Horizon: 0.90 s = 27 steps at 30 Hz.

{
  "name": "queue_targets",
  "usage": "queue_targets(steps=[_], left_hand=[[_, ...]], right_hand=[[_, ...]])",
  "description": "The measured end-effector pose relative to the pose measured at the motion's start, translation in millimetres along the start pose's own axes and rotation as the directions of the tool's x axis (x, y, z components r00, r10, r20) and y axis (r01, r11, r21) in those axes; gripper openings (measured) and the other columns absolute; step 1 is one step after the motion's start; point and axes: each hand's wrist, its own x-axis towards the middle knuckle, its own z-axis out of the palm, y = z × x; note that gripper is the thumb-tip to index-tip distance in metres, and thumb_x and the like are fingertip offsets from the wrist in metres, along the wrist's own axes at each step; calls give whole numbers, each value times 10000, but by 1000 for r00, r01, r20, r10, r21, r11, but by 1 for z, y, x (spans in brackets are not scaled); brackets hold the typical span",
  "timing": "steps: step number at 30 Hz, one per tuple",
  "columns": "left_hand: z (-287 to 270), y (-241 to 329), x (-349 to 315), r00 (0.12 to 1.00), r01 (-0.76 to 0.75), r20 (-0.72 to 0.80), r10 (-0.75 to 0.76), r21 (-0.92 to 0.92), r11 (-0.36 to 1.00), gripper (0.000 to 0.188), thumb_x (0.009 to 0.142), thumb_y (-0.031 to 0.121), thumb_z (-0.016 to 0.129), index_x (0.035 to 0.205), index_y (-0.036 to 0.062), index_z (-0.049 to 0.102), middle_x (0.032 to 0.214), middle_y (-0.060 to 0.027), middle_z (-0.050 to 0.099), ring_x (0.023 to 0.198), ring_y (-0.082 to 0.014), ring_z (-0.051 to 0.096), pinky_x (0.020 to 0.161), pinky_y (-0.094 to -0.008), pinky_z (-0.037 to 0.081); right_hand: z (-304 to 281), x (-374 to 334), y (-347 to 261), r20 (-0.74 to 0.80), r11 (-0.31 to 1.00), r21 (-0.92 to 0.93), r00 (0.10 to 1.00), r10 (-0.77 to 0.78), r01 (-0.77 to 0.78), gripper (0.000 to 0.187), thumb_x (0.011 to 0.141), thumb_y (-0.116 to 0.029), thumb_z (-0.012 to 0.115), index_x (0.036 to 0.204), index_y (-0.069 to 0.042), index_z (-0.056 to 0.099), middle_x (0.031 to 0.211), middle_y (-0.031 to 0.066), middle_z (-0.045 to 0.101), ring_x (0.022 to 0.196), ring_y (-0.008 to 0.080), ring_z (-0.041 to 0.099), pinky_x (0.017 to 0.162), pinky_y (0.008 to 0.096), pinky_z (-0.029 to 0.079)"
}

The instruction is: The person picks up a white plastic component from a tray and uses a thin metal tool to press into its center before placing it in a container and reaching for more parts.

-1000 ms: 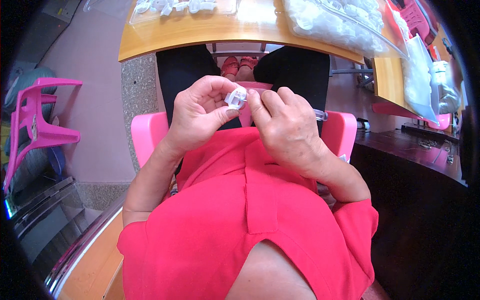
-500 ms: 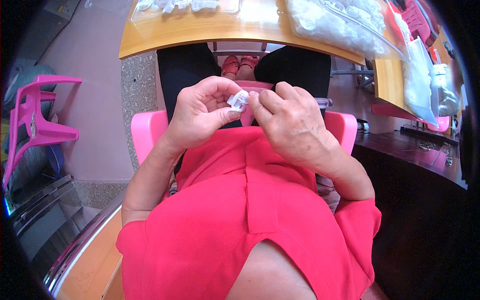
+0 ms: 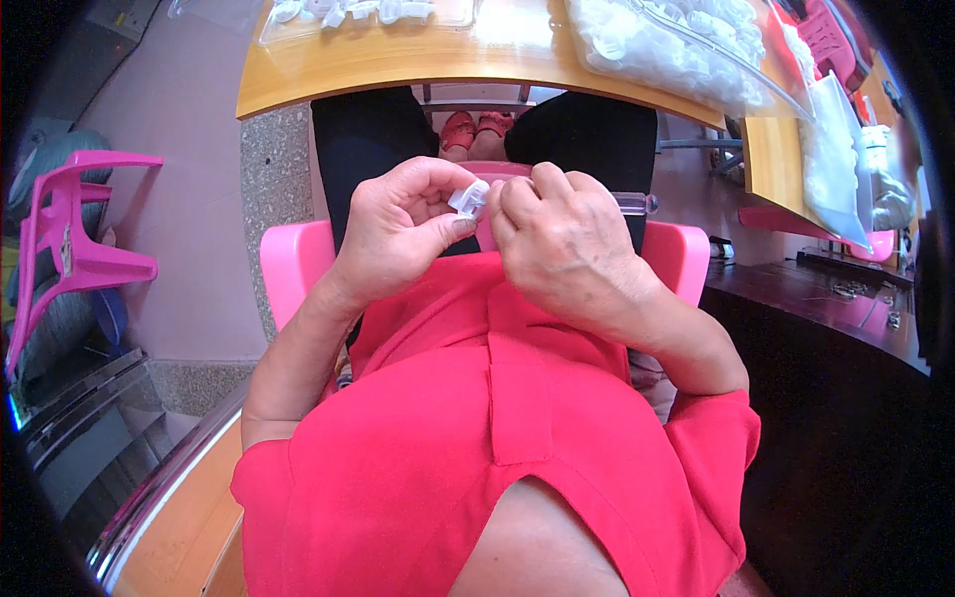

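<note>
Over my lap, my left hand [image 3: 398, 224] pinches a small white plastic part [image 3: 470, 198] between thumb and fingers. The part is blocky, with openings in it. My right hand [image 3: 567, 227] is closed round a tool with a clear, purplish handle [image 3: 634, 204], like a screwdriver. Its handle end sticks out on the right side of the hand; the rest lies hidden under my fingers. The right fingertips come right up against the white part, and whether the tool's tip touches it cannot be seen.
A wooden table [image 3: 398, 68] stands ahead, with a clear tray [image 3: 463, 20] of white parts and a large clear bin [image 3: 686, 60] full of them. A bag of white pieces [image 3: 834, 164] hangs at right. A pink chair [image 3: 75, 234] is at left, a dark cabinet [image 3: 826, 298] at right.
My right hand has shifted slightly left and turned, closer to the white part. The part has tilted a little in my left fingers. Both holds stay the same.
</note>
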Motion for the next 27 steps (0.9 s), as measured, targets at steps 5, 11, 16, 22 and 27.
queue_targets(steps=[5,11,16,22,27], left_hand=[[4,-5,0,999,-6,-34,5,-50,999,269,825,-114,628,1077,-49,562,1008,-85,633,943,-127,616,843,-268,531],[4,-11,0,992,-65,-114,62,-20,998,299,809,-105,652,1093,-66,566,1034,-109,641,957,-156,630,854,-292,536],[-6,-1,4,996,91,-2,-91,-79,993,280,839,-46,650,1108,-46,573,1017,-111,653,911,-160,643,765,-280,559],[-13,0,5,997,69,44,-65,-116,991,279,845,-57,635,1122,-50,597,982,-91,657,854,-132,638,734,-250,548],[-16,-2,6,996,79,61,-70,-166,983,277,856,-34,637,1131,-53,603,971,-95,661,839,-141,642,712,-246,545]], right_hand=[[11,3,-8,-123,997,1,989,80,-80,149,726,-152,585,711,-11,631,686,99,540,660,216,542,515,339,413],[16,6,-14,-96,993,-44,990,105,-110,166,741,-159,574,742,-5,635,698,96,543,671,221,552,535,343,437],[13,4,11,-108,986,163,993,49,-31,166,751,-168,566,787,-19,628,764,86,585,734,234,584,611,347,481],[5,4,17,-30,971,235,999,37,-29,164,746,-144,571,828,-8,615,777,98,592,743,238,588,628,354,489],[-1,5,18,-35,965,260,999,30,-20,172,737,-140,576,831,-2,616,755,98,591,737,237,586,610,359,489]])
